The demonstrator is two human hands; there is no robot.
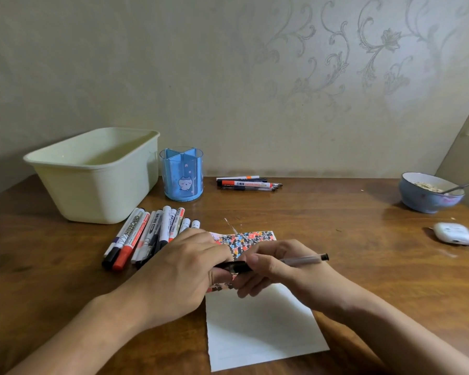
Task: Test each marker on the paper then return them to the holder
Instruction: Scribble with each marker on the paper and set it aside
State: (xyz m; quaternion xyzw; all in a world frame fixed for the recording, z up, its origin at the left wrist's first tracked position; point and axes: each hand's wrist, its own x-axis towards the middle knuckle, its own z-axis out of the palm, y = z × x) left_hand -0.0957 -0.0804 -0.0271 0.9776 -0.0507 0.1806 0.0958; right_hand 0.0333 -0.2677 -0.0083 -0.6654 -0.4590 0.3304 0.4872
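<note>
Both my hands grip one clear-barrelled black pen (282, 262): left hand (179, 277) on cap end, right hand (279, 269) on barrel. Beyond left hand: roughly ten markers (149, 236), one blue holder (181, 173).

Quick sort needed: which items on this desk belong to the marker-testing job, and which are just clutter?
Job:
pen held in both the left hand and right hand
paper
marker pile
pens by the wall
blue holder

Lying about:
cream bin
bowl with spoon
white case

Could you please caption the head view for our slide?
Both hands, left and right, grip a pen over the paper.
</note>
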